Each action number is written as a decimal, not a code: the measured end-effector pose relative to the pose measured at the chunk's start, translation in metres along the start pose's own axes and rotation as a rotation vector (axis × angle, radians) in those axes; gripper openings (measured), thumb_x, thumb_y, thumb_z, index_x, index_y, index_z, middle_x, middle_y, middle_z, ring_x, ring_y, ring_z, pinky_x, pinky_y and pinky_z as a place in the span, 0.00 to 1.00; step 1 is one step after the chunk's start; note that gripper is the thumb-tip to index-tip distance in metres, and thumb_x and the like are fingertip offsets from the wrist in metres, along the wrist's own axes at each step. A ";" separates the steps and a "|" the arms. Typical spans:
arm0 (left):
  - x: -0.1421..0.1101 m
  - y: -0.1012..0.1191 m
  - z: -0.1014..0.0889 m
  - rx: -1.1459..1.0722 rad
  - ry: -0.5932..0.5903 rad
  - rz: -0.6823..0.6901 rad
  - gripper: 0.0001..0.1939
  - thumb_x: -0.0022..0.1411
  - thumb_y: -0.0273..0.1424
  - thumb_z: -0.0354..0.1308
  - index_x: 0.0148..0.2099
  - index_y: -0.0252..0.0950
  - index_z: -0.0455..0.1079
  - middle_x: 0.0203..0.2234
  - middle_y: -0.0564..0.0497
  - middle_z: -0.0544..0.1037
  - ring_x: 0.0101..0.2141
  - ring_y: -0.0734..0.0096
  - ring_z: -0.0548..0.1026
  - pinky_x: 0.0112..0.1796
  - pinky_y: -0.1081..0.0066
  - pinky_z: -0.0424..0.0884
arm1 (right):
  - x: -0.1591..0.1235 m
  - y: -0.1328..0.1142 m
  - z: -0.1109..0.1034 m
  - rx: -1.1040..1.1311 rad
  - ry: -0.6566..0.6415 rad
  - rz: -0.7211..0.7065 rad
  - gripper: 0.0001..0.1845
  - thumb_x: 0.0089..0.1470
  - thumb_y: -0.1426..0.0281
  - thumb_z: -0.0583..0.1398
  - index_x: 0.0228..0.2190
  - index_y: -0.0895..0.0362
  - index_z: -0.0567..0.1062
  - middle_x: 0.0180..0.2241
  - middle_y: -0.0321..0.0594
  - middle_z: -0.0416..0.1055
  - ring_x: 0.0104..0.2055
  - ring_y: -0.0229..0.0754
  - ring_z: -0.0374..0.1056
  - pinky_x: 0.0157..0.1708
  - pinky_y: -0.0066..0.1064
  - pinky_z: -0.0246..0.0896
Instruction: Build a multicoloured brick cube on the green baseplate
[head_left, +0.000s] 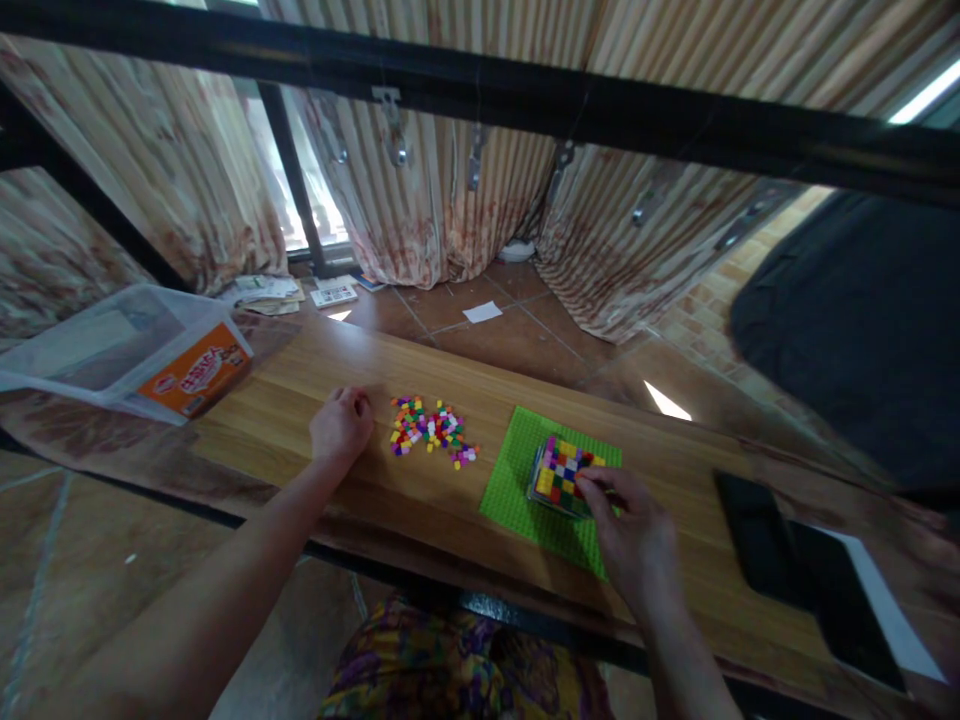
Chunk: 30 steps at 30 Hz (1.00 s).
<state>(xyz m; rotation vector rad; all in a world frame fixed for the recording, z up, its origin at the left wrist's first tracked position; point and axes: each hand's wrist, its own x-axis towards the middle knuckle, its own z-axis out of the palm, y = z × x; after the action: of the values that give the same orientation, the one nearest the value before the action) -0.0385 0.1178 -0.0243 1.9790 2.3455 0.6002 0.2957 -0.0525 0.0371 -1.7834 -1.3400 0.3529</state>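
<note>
A green baseplate [517, 480] lies on the wooden table [300, 400] with a block of multicoloured small bricks [559, 470] built on it. My right hand [634, 535] is at the block's near right corner, fingers pinched together against the bricks; what the fingertips hold is too small to make out. A loose pile of small coloured bricks [431, 428] lies left of the baseplate. My left hand [341, 422] rests on the table just left of that pile, fingers curled into a loose fist, nothing visible in it.
A clear plastic bin [97, 350] with an orange label stands at the table's left end. A black flat device [757, 535] and a white-edged sheet [885, 610] lie at the right. A black frame bar [525, 95] crosses overhead. Curtains and scattered papers are behind.
</note>
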 end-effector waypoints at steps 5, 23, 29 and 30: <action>0.000 0.001 -0.002 0.009 -0.008 0.007 0.15 0.65 0.33 0.46 0.44 0.38 0.75 0.43 0.44 0.77 0.39 0.60 0.76 0.34 0.67 0.66 | 0.029 0.029 -0.007 -0.053 0.052 0.004 0.15 0.52 0.55 0.60 0.29 0.53 0.79 0.37 0.42 0.74 0.38 0.43 0.70 0.38 0.36 0.66; -0.002 0.003 -0.004 -0.003 0.001 0.013 0.15 0.65 0.32 0.47 0.44 0.38 0.74 0.42 0.45 0.77 0.40 0.61 0.76 0.35 0.68 0.67 | 0.047 0.055 0.007 0.151 0.029 0.224 0.17 0.39 0.55 0.68 0.27 0.55 0.82 0.37 0.43 0.77 0.40 0.45 0.71 0.35 0.34 0.66; -0.003 0.004 -0.005 0.006 -0.008 0.016 0.15 0.65 0.32 0.46 0.43 0.38 0.74 0.42 0.45 0.77 0.40 0.61 0.76 0.35 0.67 0.67 | 0.048 0.051 0.009 0.363 0.026 0.402 0.20 0.31 0.58 0.72 0.26 0.59 0.80 0.26 0.40 0.77 0.28 0.40 0.71 0.29 0.32 0.68; -0.003 0.004 -0.005 0.007 -0.009 0.016 0.15 0.66 0.32 0.46 0.43 0.38 0.74 0.42 0.45 0.77 0.40 0.61 0.76 0.34 0.67 0.66 | 0.048 0.049 0.009 0.383 0.028 0.416 0.20 0.30 0.58 0.72 0.25 0.59 0.80 0.25 0.40 0.77 0.26 0.39 0.71 0.28 0.31 0.68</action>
<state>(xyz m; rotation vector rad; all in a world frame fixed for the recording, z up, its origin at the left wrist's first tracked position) -0.0353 0.1142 -0.0189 2.0013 2.3321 0.5824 0.3399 -0.0085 0.0065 -1.7156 -0.8046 0.7538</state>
